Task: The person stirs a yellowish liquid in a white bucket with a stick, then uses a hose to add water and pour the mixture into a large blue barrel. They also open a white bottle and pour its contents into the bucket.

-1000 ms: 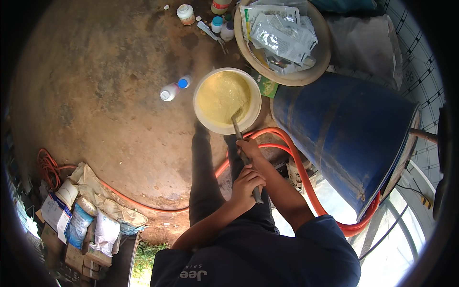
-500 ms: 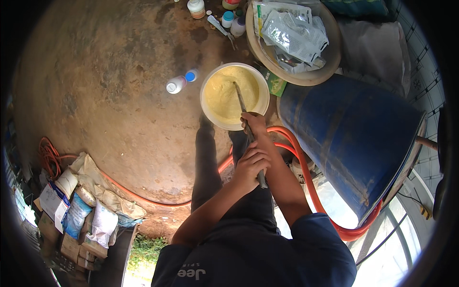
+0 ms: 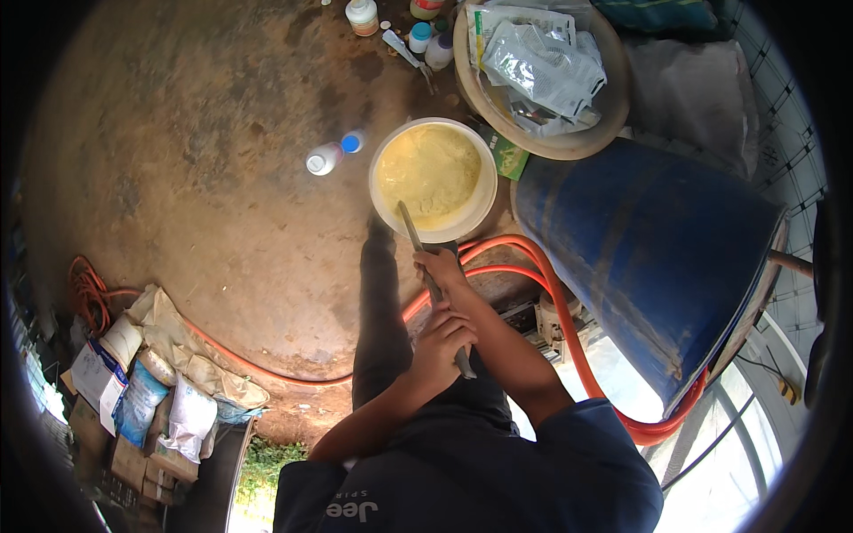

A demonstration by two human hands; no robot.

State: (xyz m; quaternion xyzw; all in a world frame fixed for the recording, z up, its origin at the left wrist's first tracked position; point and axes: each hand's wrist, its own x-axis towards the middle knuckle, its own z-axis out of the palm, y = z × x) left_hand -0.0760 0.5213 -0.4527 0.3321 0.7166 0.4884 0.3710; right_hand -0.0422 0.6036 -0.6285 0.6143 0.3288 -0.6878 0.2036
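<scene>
A white round bucket (image 3: 488, 197) of pale yellow, foamy liquid (image 3: 428, 167) stands on the floor before my legs. A dark wooden stick (image 3: 410, 227) slants down into it, its tip in the liquid near the bucket's near left side. My right hand (image 3: 440, 266) is wrapped round the stick's middle, just short of the bucket rim. Closer to my body, my left hand (image 3: 437, 345) grips the stick near its upper end, which pokes out below that hand.
White bottles, one lying bottle (image 3: 324, 160) among them, are left of and beyond the bucket. A wide basin (image 3: 613, 124) of empty packets, a blue barrel (image 3: 640, 258) and a looped orange hose (image 3: 569, 329) lie to the right. Sacks (image 3: 142, 400) and boxes fill the lower left.
Both hands have moved left and a little down with the stick. Its tip has gone from the middle of the liquid to the near left side of the bucket.
</scene>
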